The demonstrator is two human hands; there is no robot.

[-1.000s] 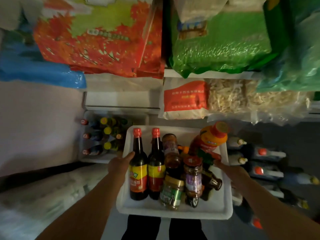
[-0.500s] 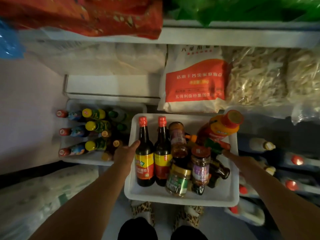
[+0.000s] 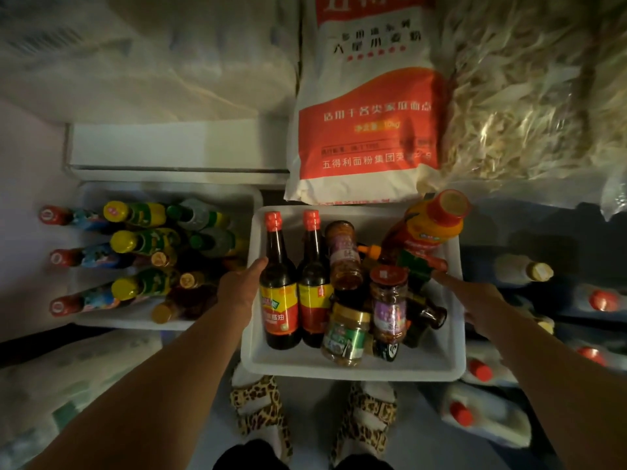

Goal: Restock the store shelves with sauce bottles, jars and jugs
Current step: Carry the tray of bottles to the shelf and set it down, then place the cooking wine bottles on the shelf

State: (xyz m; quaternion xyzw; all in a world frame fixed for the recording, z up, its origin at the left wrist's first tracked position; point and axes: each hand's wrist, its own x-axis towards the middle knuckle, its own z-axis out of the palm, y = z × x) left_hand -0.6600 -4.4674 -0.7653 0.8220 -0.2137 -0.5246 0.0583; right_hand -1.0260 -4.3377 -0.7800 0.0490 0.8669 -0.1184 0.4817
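Note:
I carry a white tray [image 3: 353,366] in front of me. My left hand [image 3: 241,289] grips its left rim and my right hand [image 3: 475,300] grips its right rim. Two dark soy sauce bottles [image 3: 279,290] with red caps stand upright at the tray's left. Beside them are a tall jar [image 3: 343,256], a purple-label jar [image 3: 388,307] with a red lid and a green-label jar [image 3: 346,334]. An orange jug [image 3: 428,228] with a red cap leans at the far right corner. Small dark bottles [image 3: 424,312] lie behind the jars.
A second white tray [image 3: 112,320] of bottles with red, yellow and green caps sits on the low shelf at left. A red-and-white flour sack [image 3: 368,123] and a bag of dried strips [image 3: 529,89] are above. White jugs [image 3: 488,415] with red caps stand low right. My sandalled feet [image 3: 261,408] are below.
The view has tilted down and come closer to the lower shelf. The upper shelf's bags have left the frame. Both hands keep their hold on the tray.

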